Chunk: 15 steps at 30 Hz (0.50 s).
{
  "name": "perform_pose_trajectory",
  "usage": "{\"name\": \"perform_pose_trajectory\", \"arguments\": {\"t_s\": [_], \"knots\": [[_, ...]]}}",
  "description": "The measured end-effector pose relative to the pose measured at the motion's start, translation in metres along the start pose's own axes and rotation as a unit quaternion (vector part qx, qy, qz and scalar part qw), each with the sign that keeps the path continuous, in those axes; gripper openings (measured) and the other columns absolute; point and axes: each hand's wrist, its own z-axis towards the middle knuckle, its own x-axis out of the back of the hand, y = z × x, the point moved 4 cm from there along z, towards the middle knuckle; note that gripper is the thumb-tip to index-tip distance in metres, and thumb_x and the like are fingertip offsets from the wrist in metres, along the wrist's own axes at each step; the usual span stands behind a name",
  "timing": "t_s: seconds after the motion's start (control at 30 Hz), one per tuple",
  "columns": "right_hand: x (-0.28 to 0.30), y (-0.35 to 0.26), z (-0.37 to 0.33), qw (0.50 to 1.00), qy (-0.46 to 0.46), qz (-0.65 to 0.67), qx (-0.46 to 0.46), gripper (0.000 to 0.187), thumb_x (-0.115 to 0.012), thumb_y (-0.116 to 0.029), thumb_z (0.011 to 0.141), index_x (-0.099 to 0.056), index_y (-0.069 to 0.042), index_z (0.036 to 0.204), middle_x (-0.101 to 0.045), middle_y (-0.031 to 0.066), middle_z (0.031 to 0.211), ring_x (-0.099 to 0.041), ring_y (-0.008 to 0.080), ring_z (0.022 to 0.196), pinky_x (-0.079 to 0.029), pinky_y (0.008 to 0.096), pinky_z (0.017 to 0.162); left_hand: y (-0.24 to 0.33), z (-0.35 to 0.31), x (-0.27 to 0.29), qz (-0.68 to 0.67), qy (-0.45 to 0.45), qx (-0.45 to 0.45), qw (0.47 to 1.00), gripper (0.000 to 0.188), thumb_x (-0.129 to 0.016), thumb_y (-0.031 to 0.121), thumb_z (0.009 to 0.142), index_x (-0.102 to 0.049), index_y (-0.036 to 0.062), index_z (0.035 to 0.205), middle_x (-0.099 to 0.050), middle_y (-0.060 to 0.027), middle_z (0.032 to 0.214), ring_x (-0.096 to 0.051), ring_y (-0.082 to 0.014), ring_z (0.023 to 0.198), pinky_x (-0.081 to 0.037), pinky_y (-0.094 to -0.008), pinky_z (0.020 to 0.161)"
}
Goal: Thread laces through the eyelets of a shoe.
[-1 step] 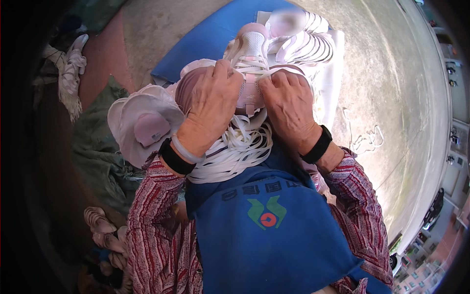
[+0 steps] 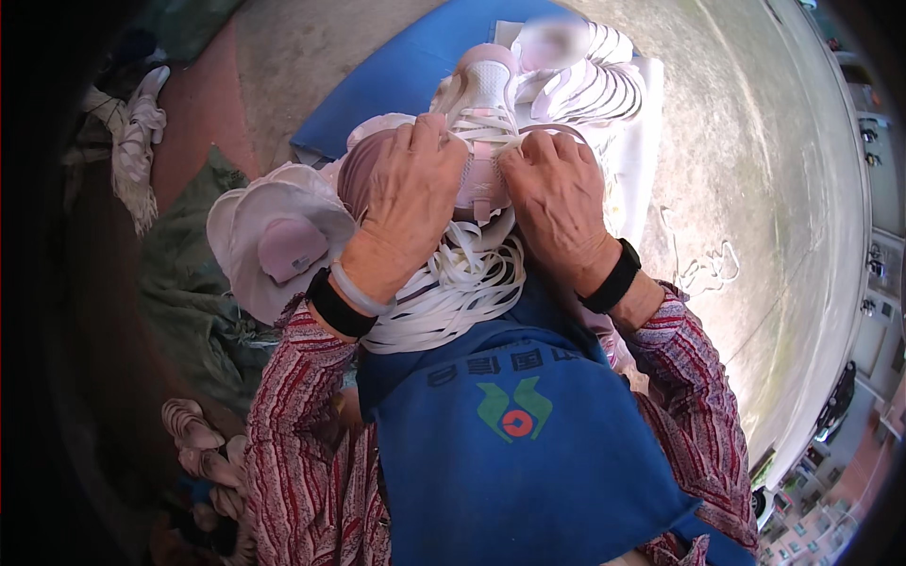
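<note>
Before me lies a white and pale pink shoe upper (image 2: pixel 487 87), its toe pointing away and white lacing (image 2: pixel 483 123) across its front. A pink tongue (image 2: pixel 482 174) shows between my hands. My left hand (image 2: pixel 408 189) is closed at the upper's left side, fingers curled against the eyelet edge. My right hand (image 2: pixel 559 193) is closed at the right side, where a white lace runs to its fingers. Both sets of fingertips are partly hidden. A heap of loose white laces (image 2: pixel 472 288) rests on my blue apron (image 2: pixel 453 453), just below the upper.
Stacked pale uppers (image 2: pixel 276 203) sit to the left, and more stacked uppers (image 2: pixel 595 92) lie beyond on a blue surface (image 2: pixel 396 71). A green cloth (image 2: pixel 198 264) spreads at left. Stray lace (image 2: pixel 713 269) lies on the floor at right. More shoe pieces (image 2: pixel 193 424) sit lower left.
The white lace that lay over the knuckles of my right hand no longer shows there. Both hands stay in nearly the same place on the upper.
</note>
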Motion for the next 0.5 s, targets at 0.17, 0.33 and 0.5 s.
{"name": "perform_pose_trajectory", "arguments": {"t_s": [0.17,0.33,0.5], "knots": [[-0.005,0.005,0.004,0.998,0.034,-0.015,0.044,0.022,-0.060,-0.009,0.074,-0.060,-0.005,0.095,-0.054,0.0104,0.095,-0.055,0.0303,0.095,-0.044,0.0424,0.081,-0.003,0.001,-0.006,0.012,0.057,-0.032,0.998,0.017,-0.066,0.003,0.078,-0.061,0.0056,0.094,-0.054,-0.0096,0.098,-0.056,-0.0303,0.098,-0.043,-0.0418,0.086],[0.014,-0.001,0.003,0.913,0.048,0.403,-0.036,0.002,-0.063,-0.004,0.085,-0.062,-0.002,0.087,-0.053,0.0092,0.089,-0.053,0.0235,0.082,-0.045,0.0331,0.073,0.002,0.002,0.012,-0.058,0.114,-0.044,0.991,0.020,-0.070,-0.001,0.077,-0.061,0.0040,0.093,-0.054,-0.0105,0.099,-0.057,-0.0292,0.090,-0.046,-0.0398,0.078],[0.017,0.014,-0.011,0.786,0.058,0.609,-0.089,0.008,-0.057,-0.006,0.097,-0.063,-0.002,0.095,-0.058,0.0064,0.093,-0.056,0.0174,0.086,-0.046,0.0272,0.077,0.035,-0.024,0.054,-0.278,0.113,0.001,0.954,0.017,-0.071,-0.006,0.082,-0.063,0.0023,0.095,-0.054,-0.0124,0.097,-0.057,-0.0225,0.084,-0.048,-0.0311,0.067]]}}
